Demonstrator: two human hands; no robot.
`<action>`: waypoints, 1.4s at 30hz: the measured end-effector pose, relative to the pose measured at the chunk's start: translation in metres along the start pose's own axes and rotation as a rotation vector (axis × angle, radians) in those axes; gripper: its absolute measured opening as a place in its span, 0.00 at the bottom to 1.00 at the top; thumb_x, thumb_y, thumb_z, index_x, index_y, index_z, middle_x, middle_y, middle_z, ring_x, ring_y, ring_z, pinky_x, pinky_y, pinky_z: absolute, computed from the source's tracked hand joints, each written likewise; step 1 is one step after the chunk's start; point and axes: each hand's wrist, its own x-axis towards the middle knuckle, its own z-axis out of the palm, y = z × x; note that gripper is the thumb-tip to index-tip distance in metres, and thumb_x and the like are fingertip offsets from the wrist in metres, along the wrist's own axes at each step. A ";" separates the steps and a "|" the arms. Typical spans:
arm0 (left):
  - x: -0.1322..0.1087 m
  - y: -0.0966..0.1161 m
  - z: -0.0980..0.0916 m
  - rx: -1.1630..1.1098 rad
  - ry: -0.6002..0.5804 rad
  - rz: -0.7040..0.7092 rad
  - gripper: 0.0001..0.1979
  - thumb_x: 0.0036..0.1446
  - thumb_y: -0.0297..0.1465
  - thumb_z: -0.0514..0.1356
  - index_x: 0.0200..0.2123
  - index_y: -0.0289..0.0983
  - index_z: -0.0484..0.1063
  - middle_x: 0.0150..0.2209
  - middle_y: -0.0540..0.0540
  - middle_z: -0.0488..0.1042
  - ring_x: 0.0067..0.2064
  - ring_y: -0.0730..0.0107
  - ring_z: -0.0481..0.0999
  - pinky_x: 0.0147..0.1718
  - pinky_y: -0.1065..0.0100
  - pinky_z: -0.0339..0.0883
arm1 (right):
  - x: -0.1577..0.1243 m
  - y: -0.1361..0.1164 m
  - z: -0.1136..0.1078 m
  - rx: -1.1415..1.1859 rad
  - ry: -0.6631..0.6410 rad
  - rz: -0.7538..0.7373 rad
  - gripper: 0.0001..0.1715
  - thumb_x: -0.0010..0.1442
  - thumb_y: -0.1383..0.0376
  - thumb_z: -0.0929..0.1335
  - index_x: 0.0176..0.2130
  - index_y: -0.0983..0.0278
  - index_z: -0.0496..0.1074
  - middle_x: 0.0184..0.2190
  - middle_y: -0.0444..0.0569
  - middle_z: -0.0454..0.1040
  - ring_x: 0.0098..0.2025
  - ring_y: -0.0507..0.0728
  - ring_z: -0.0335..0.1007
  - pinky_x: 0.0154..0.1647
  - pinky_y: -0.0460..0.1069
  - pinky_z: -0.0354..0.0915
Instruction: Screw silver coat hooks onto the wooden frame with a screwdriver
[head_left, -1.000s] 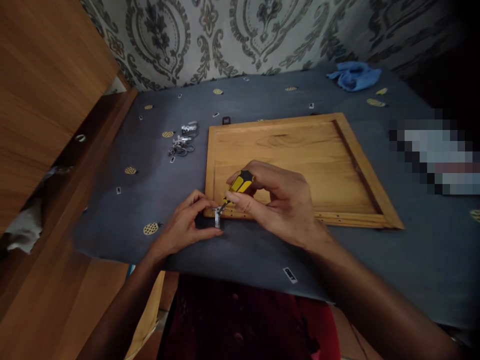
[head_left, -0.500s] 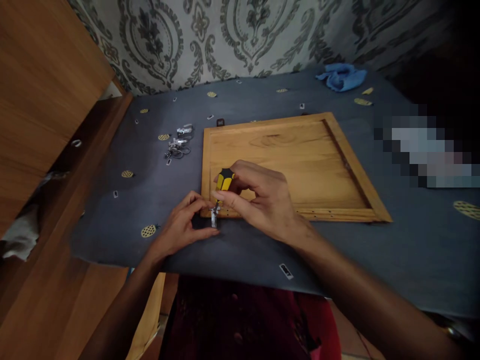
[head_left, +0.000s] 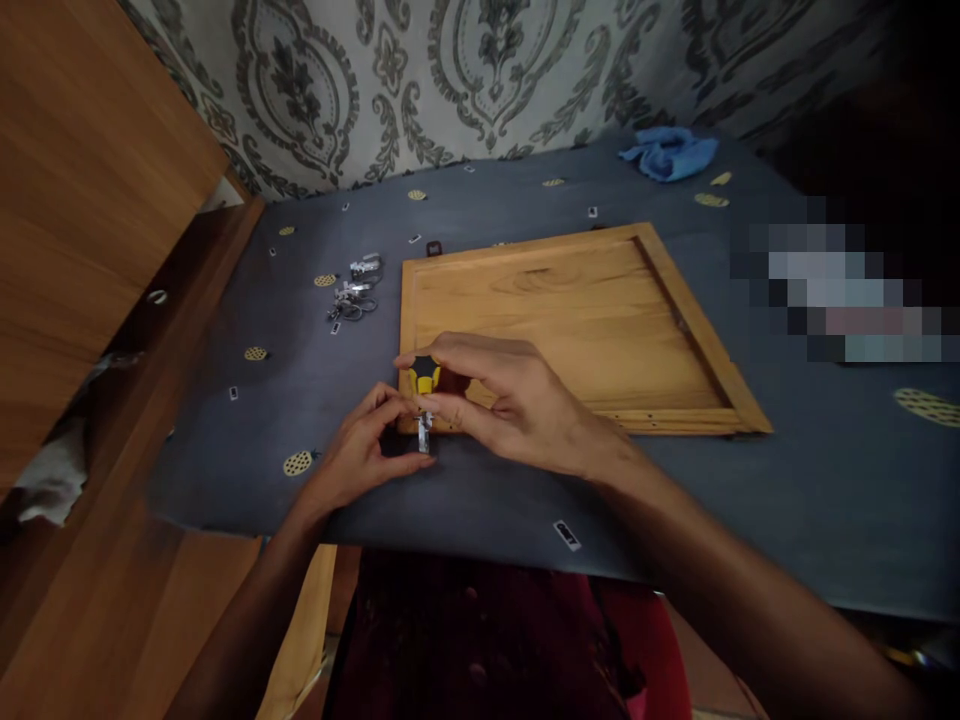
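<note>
A framed wooden panel lies flat on a dark blue cloth. At its near left corner a small metal bracket stands against the edge. My left hand pinches this bracket between thumb and fingers. My right hand is closed round a short screwdriver with a yellow and black handle, held nearly upright with its tip down on the bracket.
A heap of metal hinges lies left of the panel. A blue rag sits at the far edge. A wooden cabinet stands on the left, patterned wallpaper behind. A blurred patch lies at the right.
The screwdriver handle has swung from a slant towards the right to nearly upright over the bracket. Both hands stay at the panel's corner; the view has shifted a little.
</note>
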 end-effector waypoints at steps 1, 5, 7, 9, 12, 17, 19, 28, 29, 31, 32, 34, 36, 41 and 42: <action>0.000 -0.001 0.000 0.005 0.002 0.001 0.17 0.57 0.42 0.69 0.46 0.42 0.74 0.42 0.48 0.70 0.43 0.64 0.70 0.43 0.64 0.68 | 0.002 0.000 0.003 -0.004 0.011 0.002 0.07 0.69 0.64 0.67 0.40 0.65 0.72 0.34 0.45 0.74 0.33 0.51 0.70 0.37 0.47 0.66; 0.001 0.000 0.000 0.035 0.006 -0.007 0.17 0.56 0.43 0.70 0.44 0.40 0.75 0.43 0.47 0.71 0.45 0.60 0.71 0.46 0.61 0.69 | 0.010 0.004 0.014 0.010 0.053 0.031 0.08 0.68 0.64 0.68 0.36 0.64 0.69 0.31 0.43 0.70 0.32 0.50 0.66 0.34 0.46 0.62; 0.002 0.001 0.000 0.028 0.003 -0.013 0.17 0.56 0.42 0.69 0.45 0.40 0.75 0.45 0.46 0.72 0.47 0.59 0.72 0.47 0.60 0.70 | 0.014 0.008 0.018 0.027 0.050 0.044 0.09 0.68 0.64 0.67 0.34 0.63 0.67 0.30 0.41 0.69 0.31 0.50 0.65 0.34 0.46 0.61; 0.002 0.002 0.000 0.008 0.000 -0.015 0.18 0.56 0.42 0.69 0.46 0.40 0.75 0.46 0.45 0.72 0.49 0.57 0.72 0.48 0.59 0.70 | 0.017 0.011 0.019 0.054 0.047 0.053 0.10 0.68 0.63 0.67 0.34 0.62 0.67 0.28 0.40 0.67 0.31 0.50 0.64 0.34 0.46 0.61; 0.003 0.002 -0.001 -0.012 -0.008 -0.015 0.17 0.56 0.42 0.70 0.45 0.40 0.75 0.46 0.44 0.72 0.51 0.56 0.72 0.49 0.57 0.70 | 0.019 0.013 0.019 0.093 0.044 0.082 0.10 0.68 0.62 0.67 0.34 0.62 0.67 0.27 0.39 0.65 0.31 0.50 0.63 0.34 0.46 0.60; 0.003 0.003 -0.001 -0.019 -0.010 -0.019 0.16 0.56 0.41 0.70 0.44 0.40 0.75 0.45 0.45 0.71 0.49 0.58 0.72 0.48 0.58 0.69 | 0.015 0.011 0.016 0.164 0.059 0.124 0.09 0.66 0.63 0.69 0.34 0.63 0.68 0.27 0.39 0.66 0.29 0.49 0.63 0.32 0.45 0.60; 0.002 0.004 -0.001 -0.020 -0.009 -0.027 0.16 0.56 0.41 0.70 0.43 0.39 0.74 0.45 0.45 0.71 0.48 0.59 0.72 0.47 0.60 0.69 | 0.012 0.009 0.015 0.195 0.069 0.151 0.09 0.65 0.62 0.69 0.34 0.63 0.68 0.26 0.38 0.65 0.28 0.48 0.63 0.29 0.44 0.59; 0.001 0.003 -0.002 -0.001 -0.015 -0.014 0.17 0.56 0.40 0.70 0.46 0.40 0.74 0.44 0.46 0.70 0.45 0.61 0.71 0.44 0.63 0.68 | 0.002 0.006 0.007 0.236 0.047 0.207 0.06 0.63 0.64 0.69 0.35 0.63 0.68 0.26 0.39 0.69 0.27 0.48 0.65 0.27 0.44 0.60; 0.001 0.002 -0.002 0.002 -0.013 -0.009 0.17 0.57 0.40 0.69 0.46 0.40 0.74 0.44 0.46 0.70 0.45 0.62 0.70 0.44 0.63 0.68 | 0.002 0.006 0.007 0.249 0.043 0.210 0.06 0.63 0.64 0.69 0.36 0.63 0.68 0.26 0.39 0.69 0.27 0.48 0.65 0.26 0.44 0.60; 0.001 0.001 -0.002 0.014 -0.011 -0.001 0.17 0.57 0.40 0.70 0.46 0.40 0.74 0.43 0.47 0.69 0.44 0.62 0.70 0.42 0.64 0.68 | 0.003 0.007 0.009 0.296 0.046 0.223 0.08 0.62 0.63 0.70 0.35 0.63 0.67 0.26 0.38 0.68 0.27 0.48 0.65 0.25 0.43 0.60; 0.001 0.000 -0.001 0.020 -0.009 0.001 0.17 0.56 0.40 0.70 0.46 0.41 0.74 0.43 0.47 0.70 0.44 0.63 0.70 0.42 0.64 0.68 | 0.004 0.007 0.010 0.327 0.053 0.231 0.09 0.62 0.63 0.70 0.35 0.63 0.66 0.25 0.38 0.67 0.26 0.48 0.65 0.25 0.43 0.59; 0.001 -0.001 -0.001 0.031 -0.001 0.009 0.17 0.56 0.40 0.70 0.46 0.41 0.74 0.43 0.47 0.70 0.44 0.62 0.71 0.42 0.64 0.68 | 0.007 0.008 0.014 0.377 0.066 0.246 0.10 0.62 0.64 0.71 0.34 0.62 0.64 0.24 0.37 0.65 0.24 0.47 0.62 0.23 0.43 0.57; 0.001 -0.003 0.000 0.037 0.011 0.026 0.17 0.56 0.40 0.70 0.46 0.41 0.75 0.44 0.47 0.71 0.44 0.62 0.71 0.43 0.64 0.69 | 0.010 0.008 0.017 0.387 0.071 0.255 0.11 0.61 0.66 0.71 0.34 0.62 0.63 0.24 0.36 0.64 0.24 0.47 0.61 0.23 0.43 0.56; 0.001 -0.003 0.001 0.051 0.026 0.032 0.17 0.56 0.42 0.70 0.45 0.41 0.75 0.44 0.47 0.72 0.44 0.61 0.73 0.43 0.63 0.71 | 0.015 0.009 0.025 0.358 0.084 0.255 0.12 0.61 0.65 0.72 0.35 0.61 0.63 0.26 0.37 0.64 0.26 0.48 0.60 0.25 0.43 0.57; 0.001 -0.003 0.001 0.054 0.028 0.030 0.17 0.56 0.42 0.70 0.45 0.40 0.75 0.44 0.46 0.72 0.44 0.60 0.73 0.43 0.62 0.71 | 0.015 0.009 0.026 0.359 0.095 0.261 0.13 0.60 0.65 0.72 0.35 0.61 0.63 0.26 0.38 0.64 0.27 0.48 0.60 0.25 0.44 0.57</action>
